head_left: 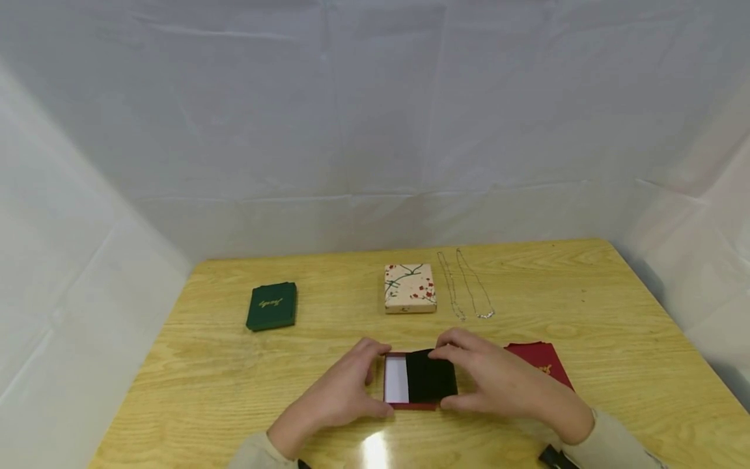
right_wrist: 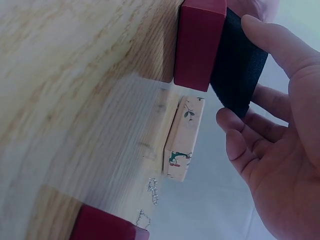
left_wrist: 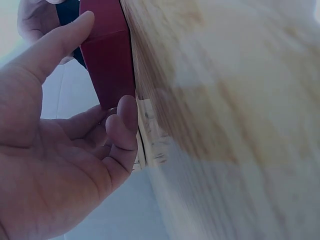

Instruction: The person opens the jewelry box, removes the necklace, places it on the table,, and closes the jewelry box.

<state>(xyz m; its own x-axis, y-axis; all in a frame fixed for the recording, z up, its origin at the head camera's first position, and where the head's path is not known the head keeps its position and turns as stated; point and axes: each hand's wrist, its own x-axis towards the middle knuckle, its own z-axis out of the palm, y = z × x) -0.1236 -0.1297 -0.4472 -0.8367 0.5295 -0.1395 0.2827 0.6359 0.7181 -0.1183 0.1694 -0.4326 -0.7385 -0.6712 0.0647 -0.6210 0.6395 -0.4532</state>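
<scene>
A small open red box (head_left: 413, 406) with a white inside sits on the table before me. My left hand (head_left: 342, 387) grips its left end, the thumb on the near corner and fingers at the far one. A black foam pad (head_left: 431, 378) lies tilted over the right part of the box, its right end raised out. My right hand (head_left: 498, 378) pinches this pad between thumb and fingers; the right wrist view shows the pad (right_wrist: 240, 62) sticking up past the red wall. Beside the right forearm lies a red lid (head_left: 541, 361) with gold lettering, partly hidden by that arm.
Behind the hands stands a cream box (head_left: 410, 290) with a floral print. To its right lie two silver necklaces, one with a beaded pendant (head_left: 486, 315). A green box (head_left: 272, 307) with gold lettering is at left. White sheeting (head_left: 375, 130) surrounds the wooden table (head_left: 205, 391).
</scene>
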